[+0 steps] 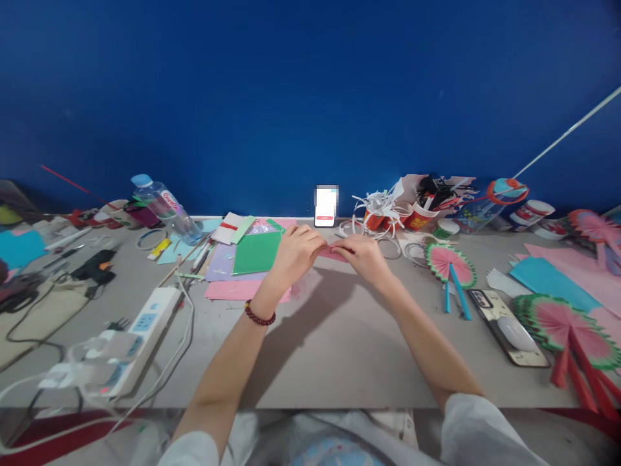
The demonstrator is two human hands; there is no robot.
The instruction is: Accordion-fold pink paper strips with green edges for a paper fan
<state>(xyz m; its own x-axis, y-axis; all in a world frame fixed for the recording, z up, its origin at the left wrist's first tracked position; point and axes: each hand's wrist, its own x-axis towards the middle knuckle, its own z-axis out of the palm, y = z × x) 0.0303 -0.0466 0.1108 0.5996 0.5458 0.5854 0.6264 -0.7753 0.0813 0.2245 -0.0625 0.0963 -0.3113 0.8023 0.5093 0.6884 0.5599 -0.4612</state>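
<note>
both hands are over the table [349,362], toward the middle of its far edge, with the pink paper [334,254] between them. the left hand [301,251] curls its fingers over the paper's left end; the right hand [363,255] pinches the other end between thumb and fingertips. the step in hand seems to be folding or creasing, though the fingers hide too much to tell which. the next move probably calls for an even grip at both ends, edges kept lined up. at the far edge, a phone [325,206] stands upright, lit.
</note>
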